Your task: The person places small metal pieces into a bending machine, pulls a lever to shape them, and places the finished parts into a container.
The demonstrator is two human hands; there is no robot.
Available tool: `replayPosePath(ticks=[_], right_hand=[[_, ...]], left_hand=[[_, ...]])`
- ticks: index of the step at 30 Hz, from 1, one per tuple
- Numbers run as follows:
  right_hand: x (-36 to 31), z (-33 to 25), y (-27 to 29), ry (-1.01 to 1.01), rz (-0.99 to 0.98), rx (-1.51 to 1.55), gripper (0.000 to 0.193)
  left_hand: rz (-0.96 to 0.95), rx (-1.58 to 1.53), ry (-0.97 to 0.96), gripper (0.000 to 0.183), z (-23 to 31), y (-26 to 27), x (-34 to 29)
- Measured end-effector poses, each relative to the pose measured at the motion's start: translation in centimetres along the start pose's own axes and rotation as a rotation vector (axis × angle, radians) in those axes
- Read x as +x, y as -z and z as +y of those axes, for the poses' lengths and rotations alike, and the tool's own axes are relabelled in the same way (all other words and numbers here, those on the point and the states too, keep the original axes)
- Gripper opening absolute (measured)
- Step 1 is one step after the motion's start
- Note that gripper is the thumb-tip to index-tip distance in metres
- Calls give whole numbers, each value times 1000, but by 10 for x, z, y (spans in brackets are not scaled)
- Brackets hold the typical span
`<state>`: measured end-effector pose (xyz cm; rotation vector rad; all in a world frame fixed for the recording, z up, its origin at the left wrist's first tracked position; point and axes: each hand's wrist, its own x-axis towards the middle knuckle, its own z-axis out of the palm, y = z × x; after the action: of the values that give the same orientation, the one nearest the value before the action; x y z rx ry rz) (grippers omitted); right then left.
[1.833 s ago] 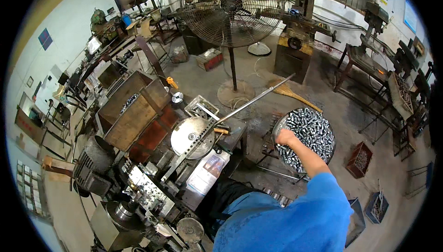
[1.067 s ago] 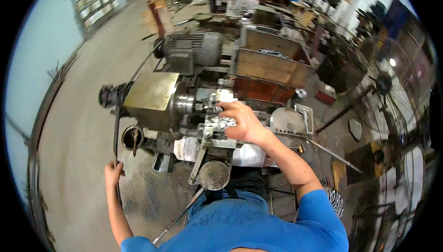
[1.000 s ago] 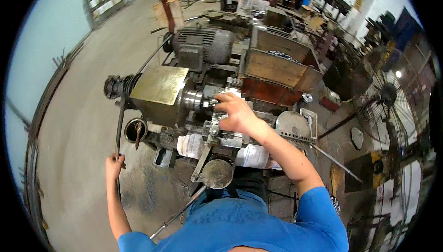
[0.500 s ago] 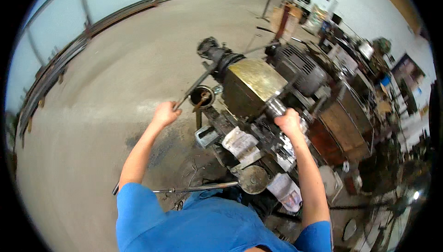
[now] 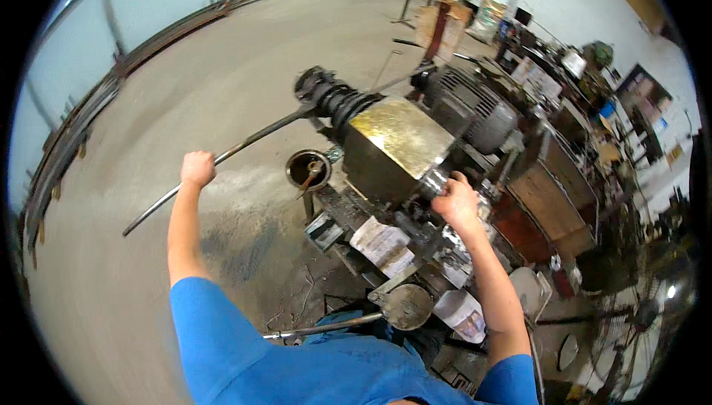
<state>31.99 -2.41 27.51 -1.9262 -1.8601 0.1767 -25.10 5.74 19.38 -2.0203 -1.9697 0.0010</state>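
Observation:
My left hand (image 5: 198,169) is closed round a long metal bar (image 5: 256,136). The bar slopes from the dark ribbed end (image 5: 334,101) of a machine, past my fist, to a free end at the lower left. My right hand (image 5: 456,203) is bent with curled fingers just beside a shiny metal cylinder (image 5: 434,180) on the near side of the machine's box-shaped housing (image 5: 404,134), whose top is brassy and worn. What lies under those fingers is hidden. Below, a round handwheel-like disc (image 5: 409,306) sits close to my body.
A round pot (image 5: 308,170) with a brush-like tool stands left of the machine. Stained papers (image 5: 382,245) lie on its bed. A finned motor (image 5: 475,108) is behind, with a rusty box (image 5: 552,201) at right. Long metal stock (image 5: 81,127) lies along the left wall.
My left hand has swung outward to the left with the bar, whose free end now points farther out. My right hand has stayed by the shiny cylinder, shifting slightly nearer me.

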Motion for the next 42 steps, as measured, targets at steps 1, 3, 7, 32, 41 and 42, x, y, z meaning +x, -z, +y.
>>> replayPosePath(ticks=[1, 3, 7, 32, 41, 42], right_hand=[[-2, -1, 1, -6, -5, 33, 22], [-10, -2, 17, -10, -77, 52, 22], [-64, 18, 54, 132, 223, 234, 22], [-546, 348, 91, -998, 141, -668, 37], [-523, 169, 37, -1288, 70, -422, 44], [-522, 165, 34, -1279, 133, -400, 44]], left_hand=[[-56, 3, -3, 11, 4, 7, 0], [-12, -103, 127, 13, 14, 1, -2], [753, -562, -31, 27, 122, 28, -31], [-824, -411, 84, 47, 238, -85, -113], [-1024, -613, 155, 28, 219, -100, -144], [-972, -677, 165, 30, 218, -96, -146]])
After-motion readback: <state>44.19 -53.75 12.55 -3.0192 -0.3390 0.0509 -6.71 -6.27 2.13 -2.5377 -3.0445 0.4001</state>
